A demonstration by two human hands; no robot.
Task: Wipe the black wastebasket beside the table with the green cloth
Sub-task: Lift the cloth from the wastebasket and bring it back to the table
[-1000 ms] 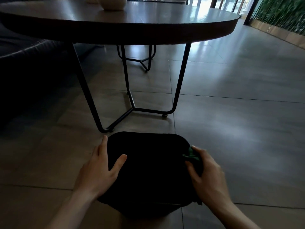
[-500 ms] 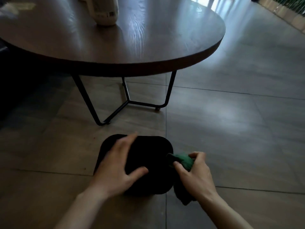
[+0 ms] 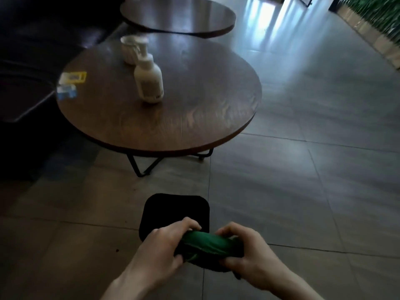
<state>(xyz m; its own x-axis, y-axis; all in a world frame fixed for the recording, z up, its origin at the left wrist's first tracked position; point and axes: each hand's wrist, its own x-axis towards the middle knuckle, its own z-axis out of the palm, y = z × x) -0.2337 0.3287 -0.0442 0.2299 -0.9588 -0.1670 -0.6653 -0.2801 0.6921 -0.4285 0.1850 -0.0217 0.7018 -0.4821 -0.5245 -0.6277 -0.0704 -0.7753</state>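
Floor: grey tiles, dim light.
Wastebasket (image 3: 176,210): black, on the floor near the table (image 3: 194,100).
Cloth (image 3: 207,245): green, bunched above the near rim.
Left hand (image 3: 162,245): fingers clamped on cloth.
Right hand (image 3: 249,252): fingers clamped on cloth.
Advice: refold to a flat pad, then press it along the rim.

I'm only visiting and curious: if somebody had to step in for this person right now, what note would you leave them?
Left hand: gripping the left end of the green cloth.
Right hand: gripping its right end; the cloth is bunched between both hands.
Black wastebasket: on the floor beside the round table, just beyond the hands; nothing touches it.
Done: cloth in hand.
Left: whether any wiping happened can't be told; wipe the wastebasket.
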